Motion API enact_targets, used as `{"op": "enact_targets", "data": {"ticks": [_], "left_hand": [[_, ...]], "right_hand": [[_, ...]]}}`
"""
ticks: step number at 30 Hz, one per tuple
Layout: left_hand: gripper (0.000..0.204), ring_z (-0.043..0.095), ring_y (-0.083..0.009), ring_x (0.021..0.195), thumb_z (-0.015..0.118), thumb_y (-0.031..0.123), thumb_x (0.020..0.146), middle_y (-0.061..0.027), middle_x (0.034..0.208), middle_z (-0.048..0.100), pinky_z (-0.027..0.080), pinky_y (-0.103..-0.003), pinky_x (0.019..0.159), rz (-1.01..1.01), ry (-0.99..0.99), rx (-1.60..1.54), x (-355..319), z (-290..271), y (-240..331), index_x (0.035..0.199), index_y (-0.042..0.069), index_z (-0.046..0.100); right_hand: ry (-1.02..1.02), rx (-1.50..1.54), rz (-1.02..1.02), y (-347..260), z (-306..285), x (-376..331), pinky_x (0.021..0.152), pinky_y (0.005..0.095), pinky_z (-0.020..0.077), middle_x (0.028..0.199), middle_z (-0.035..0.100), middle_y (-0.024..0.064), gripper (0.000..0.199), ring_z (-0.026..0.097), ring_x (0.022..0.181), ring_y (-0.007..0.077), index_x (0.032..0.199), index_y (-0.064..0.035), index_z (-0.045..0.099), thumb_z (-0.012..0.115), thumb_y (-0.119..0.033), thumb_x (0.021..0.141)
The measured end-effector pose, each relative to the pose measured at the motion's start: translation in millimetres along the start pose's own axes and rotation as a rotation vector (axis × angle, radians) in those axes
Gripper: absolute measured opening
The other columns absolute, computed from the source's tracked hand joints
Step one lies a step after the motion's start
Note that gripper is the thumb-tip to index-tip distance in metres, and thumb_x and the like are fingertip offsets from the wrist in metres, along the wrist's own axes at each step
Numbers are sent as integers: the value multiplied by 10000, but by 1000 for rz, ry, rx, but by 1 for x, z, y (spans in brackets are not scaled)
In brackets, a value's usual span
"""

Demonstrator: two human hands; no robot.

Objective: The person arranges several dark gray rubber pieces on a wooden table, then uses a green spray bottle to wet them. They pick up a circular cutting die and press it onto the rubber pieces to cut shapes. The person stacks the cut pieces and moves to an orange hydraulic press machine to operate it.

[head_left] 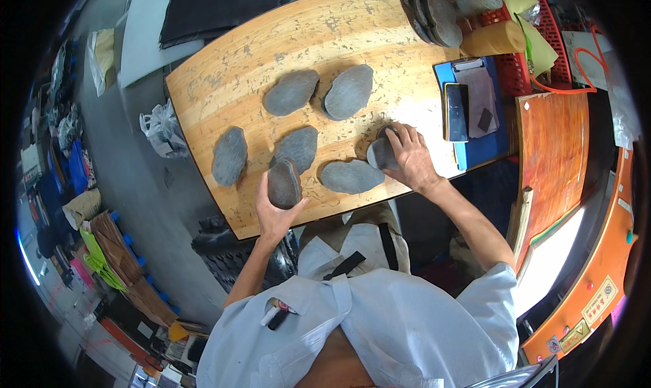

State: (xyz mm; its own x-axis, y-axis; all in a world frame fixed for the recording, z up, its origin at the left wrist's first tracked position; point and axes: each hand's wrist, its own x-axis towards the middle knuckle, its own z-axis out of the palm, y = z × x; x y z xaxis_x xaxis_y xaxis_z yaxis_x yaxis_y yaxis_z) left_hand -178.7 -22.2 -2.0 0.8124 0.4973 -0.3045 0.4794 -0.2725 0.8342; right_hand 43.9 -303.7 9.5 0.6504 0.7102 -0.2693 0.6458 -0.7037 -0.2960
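Observation:
Grey oval pieces with wavy edges lie spread over a worn wooden table; they look like thick pads or stacks of cut sheets. My left hand is closed round a brownish-grey oval piece, tilted up at the table's near edge. Behind it lies another grey piece, partly covered. My right hand grips a dark grey piece from above, its fingers hiding part of it. Just left of that hand lies a flat grey piece. Farther off are more pieces, and one at the left.
At the right sits a blue tray with a phone and a clipboard. Several upright grey pieces and a tan roll stand at the far right, beside a red basket. An orange-brown board lies right of the table.

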Motion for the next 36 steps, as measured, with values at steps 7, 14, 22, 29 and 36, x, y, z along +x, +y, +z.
{"op": "enact_targets", "data": {"ticks": [7, 14, 22, 29, 36], "left_hand": [[969, 624, -251, 1194, 974, 138, 664, -186, 1291, 640, 500, -397, 1040, -53, 23, -15, -12, 2, -1, 1458, -44, 449], [976, 608, -232, 1187, 953, 110, 695, -172, 1330, 599, 502, -381, 1025, -153, 19, -105, -28, 2, -11, 1485, -70, 407], [947, 623, -183, 1134, 881, -8, 751, -143, 1315, 604, 531, -342, 976, -190, -8, -304, -26, 9, 1, 1529, -62, 344], [976, 613, -207, 1187, 876, -18, 756, -165, 1363, 587, 520, -347, 1015, -175, -64, -278, -15, 20, 18, 1547, -91, 309], [978, 601, -203, 1189, 881, -12, 754, -159, 1350, 590, 516, -342, 1011, -198, -72, -288, -14, 27, 25, 1549, -76, 315]], "right_hand": [[143, -418, -434, 0, -18, 141, 1230, 441, 365, 1524, 493, 149, 829, 457, 1423, 326, 1511, -101, 485, 824, -166, 757], [-1, -71, -284, 13, -39, 128, 1098, 439, 513, 1351, 628, 195, 821, 607, 1259, 347, 1414, -74, 585, 901, -224, 672], [-73, 2417, 600, 2, -45, 54, 729, 380, 651, 1153, 671, 259, 853, 713, 957, 330, 1302, -54, 599, 676, -769, 843], [-11, 2699, 545, -5, -42, 40, 743, 411, 674, 1128, 687, 283, 859, 740, 909, 362, 1280, -22, 608, 665, -767, 857], [-35, 2722, 553, -2, -43, 42, 748, 405, 680, 1111, 687, 278, 859, 739, 902, 361, 1267, -4, 595, 649, -765, 872]]}}
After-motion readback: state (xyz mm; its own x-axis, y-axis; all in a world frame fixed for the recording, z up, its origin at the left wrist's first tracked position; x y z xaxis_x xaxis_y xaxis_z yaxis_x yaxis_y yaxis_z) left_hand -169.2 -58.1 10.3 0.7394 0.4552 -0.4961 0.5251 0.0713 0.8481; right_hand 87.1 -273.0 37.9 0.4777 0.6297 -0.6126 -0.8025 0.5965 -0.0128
